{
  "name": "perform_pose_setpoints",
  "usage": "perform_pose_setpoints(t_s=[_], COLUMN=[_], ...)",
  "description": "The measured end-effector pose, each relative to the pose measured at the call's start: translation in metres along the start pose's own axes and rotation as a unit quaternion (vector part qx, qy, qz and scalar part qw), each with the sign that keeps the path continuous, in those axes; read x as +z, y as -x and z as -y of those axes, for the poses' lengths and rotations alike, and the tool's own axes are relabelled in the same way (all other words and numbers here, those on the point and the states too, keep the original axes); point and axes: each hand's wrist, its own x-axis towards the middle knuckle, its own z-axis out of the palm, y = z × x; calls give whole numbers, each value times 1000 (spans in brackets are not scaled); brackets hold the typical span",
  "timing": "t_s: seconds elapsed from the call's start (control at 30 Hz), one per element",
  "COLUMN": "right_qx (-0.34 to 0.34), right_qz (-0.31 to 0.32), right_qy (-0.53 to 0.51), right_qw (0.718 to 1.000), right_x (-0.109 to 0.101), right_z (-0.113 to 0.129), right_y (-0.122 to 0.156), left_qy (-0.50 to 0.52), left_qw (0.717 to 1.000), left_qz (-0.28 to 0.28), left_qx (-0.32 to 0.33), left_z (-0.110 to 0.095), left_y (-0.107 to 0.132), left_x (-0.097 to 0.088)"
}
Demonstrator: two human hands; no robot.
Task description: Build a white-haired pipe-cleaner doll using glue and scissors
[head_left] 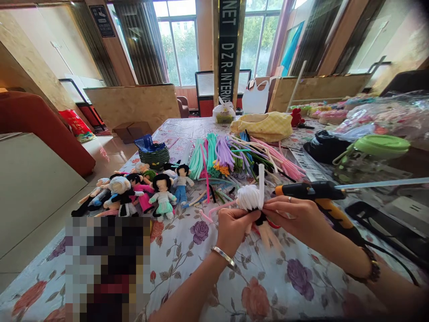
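Note:
Both of my hands hold one small pipe-cleaner doll (pixel 252 201) above the floral tablecloth (pixel 187 250). The doll has a fluffy white head with a white strand sticking up, and pale legs hanging below. My left hand (pixel 233 226) pinches it from the left, fingers closed. My right hand (pixel 295 219) grips it from the right, fingers closed, a ring on one finger. A glue gun (pixel 318 194) with an orange and black body lies just behind my right hand, not held.
Several finished dolls (pixel 144 190) lie at the left. A pile of coloured pipe cleaners (pixel 231 156) spreads behind the hands. A yellow checked bag (pixel 264 125), a green-lidded container (pixel 378 147), a dark basket (pixel 154 154) and plastic bags crowd the back and right.

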Motion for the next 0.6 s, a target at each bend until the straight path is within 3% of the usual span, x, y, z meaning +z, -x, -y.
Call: perform_pose_setpoints(t_s=[0.13,0.27,0.33,0.47,0.53,0.6], right_qx=[-23,-65,-126,-321,-359,-368], right_qz=[54,-6,-19,75,99,107], right_qy=[22,63,97,224,255,251], right_qw=[998,996,987,917,893,889], right_x=[-4,-20,-31,-44,-43,-42], right_z=[-8,-5,-1,5,5,2], right_y=[-1,-2,-5,-18,-24,-28], left_qy=[60,79,68,67,68,66], left_qw=[997,993,993,992,992,992], left_qz=[9,18,23,38,48,53], left_qx=[-49,-83,-94,-96,-94,-98], left_z=[3,1,1,1,0,-1], left_y=[-2,-3,-3,-2,-1,-1], left_x=[1,1,0,0,0,1])
